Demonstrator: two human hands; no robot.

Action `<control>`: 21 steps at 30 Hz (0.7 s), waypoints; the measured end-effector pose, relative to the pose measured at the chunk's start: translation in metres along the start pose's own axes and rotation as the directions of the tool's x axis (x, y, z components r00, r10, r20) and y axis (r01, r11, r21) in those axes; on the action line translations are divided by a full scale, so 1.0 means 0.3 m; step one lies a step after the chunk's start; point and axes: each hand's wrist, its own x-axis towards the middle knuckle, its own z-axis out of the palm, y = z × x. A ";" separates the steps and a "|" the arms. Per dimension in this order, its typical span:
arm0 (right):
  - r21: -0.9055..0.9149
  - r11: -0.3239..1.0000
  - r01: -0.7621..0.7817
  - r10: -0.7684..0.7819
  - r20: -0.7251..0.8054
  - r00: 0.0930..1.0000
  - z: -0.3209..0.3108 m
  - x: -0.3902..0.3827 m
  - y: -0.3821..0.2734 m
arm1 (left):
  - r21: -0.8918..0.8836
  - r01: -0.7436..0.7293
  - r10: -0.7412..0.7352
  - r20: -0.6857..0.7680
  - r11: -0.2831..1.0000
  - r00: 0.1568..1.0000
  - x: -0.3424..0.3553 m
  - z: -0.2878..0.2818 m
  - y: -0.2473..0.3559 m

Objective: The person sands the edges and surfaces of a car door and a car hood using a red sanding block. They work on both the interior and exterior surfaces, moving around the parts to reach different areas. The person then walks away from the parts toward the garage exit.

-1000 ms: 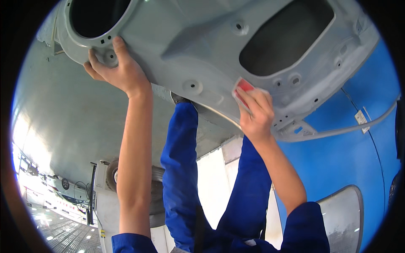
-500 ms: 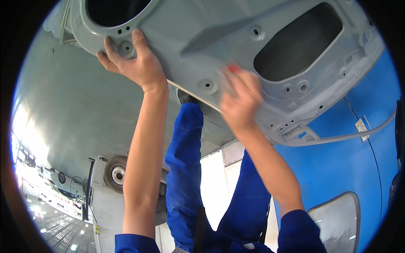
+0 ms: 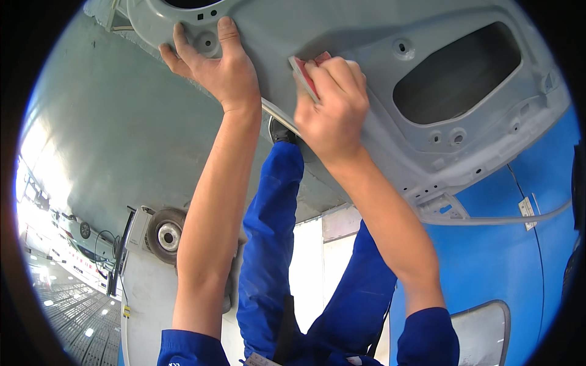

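red pad [image 3: 304,77] in right hand [image 3: 336,104], grey panel [image 3: 381,79]

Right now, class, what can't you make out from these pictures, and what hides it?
Head view: red-and-grey pad, partly covered by the right hand.
Head view: round opening in the grey door panel, cut off by the top edge.
Head view: black shoe, partly behind the panel.
Head view: distant car, too small for detail.
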 end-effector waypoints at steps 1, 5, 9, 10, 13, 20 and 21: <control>0.023 1.000 0.016 -0.016 -0.008 1.000 -0.008 -0.020 -0.003 | -0.045 -0.002 0.002 -0.003 0.999 1.000 0.007 -0.002 0.005; -0.004 1.000 0.004 -0.004 0.088 0.996 -0.137 -0.106 0.041 | 0.024 0.004 -0.004 -0.003 1.000 1.000 -0.006 -0.023 0.003; -0.003 1.000 0.007 -0.007 -0.034 0.999 0.002 0.009 -0.029 | 0.000 -0.006 0.006 -0.002 1.000 1.000 0.021 0.002 0.002; 0.005 1.000 0.031 -0.031 -0.049 0.998 0.027 0.016 -0.033 | -0.002 -0.007 0.007 -0.001 1.000 1.000 0.016 -0.002 0.004; -0.006 0.987 0.159 -0.159 0.022 0.987 -0.034 -0.011 0.010 | -0.081 0.018 -0.018 -0.001 0.997 1.000 0.004 -0.007 0.010; 0.036 0.985 0.167 -0.166 -0.018 0.986 0.019 0.047 -0.015 | -0.024 -0.020 0.020 0.000 1.000 1.000 0.012 -0.004 -0.008; 0.031 0.983 0.180 -0.181 0.010 0.984 0.013 0.038 -0.015 | 0.002 -0.028 0.028 0.002 1.000 1.000 0.018 -0.014 -0.016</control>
